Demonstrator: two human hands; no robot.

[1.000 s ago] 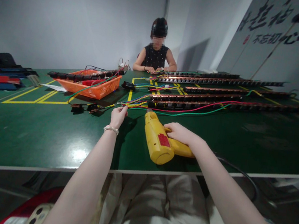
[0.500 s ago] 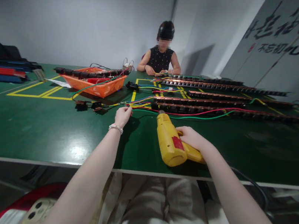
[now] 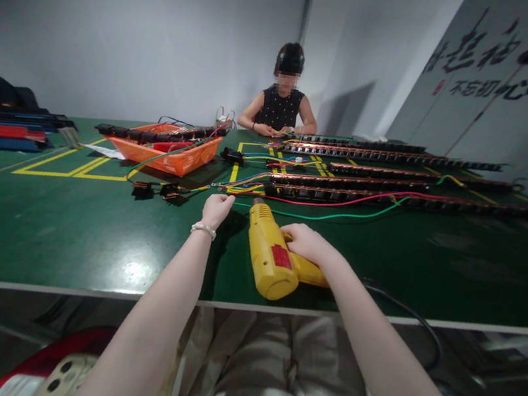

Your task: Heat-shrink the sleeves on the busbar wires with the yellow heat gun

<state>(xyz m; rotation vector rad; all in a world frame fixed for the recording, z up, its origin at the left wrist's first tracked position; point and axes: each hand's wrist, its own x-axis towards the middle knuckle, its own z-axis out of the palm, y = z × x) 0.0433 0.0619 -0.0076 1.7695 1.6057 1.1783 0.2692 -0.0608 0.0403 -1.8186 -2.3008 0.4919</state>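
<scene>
Bench [image 3: 63, 247], green-topped and marked with yellow lines, spreads out on every side of the yellow heat gun [image 3: 269, 255]. Across it, beyond the heat gun, another person [image 3: 280, 106] bends over work. Long black strips [image 3: 344, 190] lie in rows beyond the heat gun and off to its right, and an orange basket [image 3: 175, 162] holding similar parts stands beyond it to the left.

The heat gun itself is directly before me, its long axis running away from my body, nozzle outward and turned slightly left. My right hand [image 3: 307, 243] is wrapped around its handle, which juts from the body towards my right forearm. Whether the heat gun rests on the bench I cannot tell.

My left hand [image 3: 217, 209] is just left of the nozzle, its fingers drawn together — on the end of the green wire [image 3: 318, 218], as best I can judge, though the pinch is too small to be sure. From there the wire runs rightward, past the nozzle's tip and crosswise to the heat gun's axis. So the left hand is the nearer one to the wire ends: coloured wires [image 3: 245, 188] and little metal lugs [image 3: 219, 186] lie just past its fingertips — beyond and left of the nozzle.
</scene>
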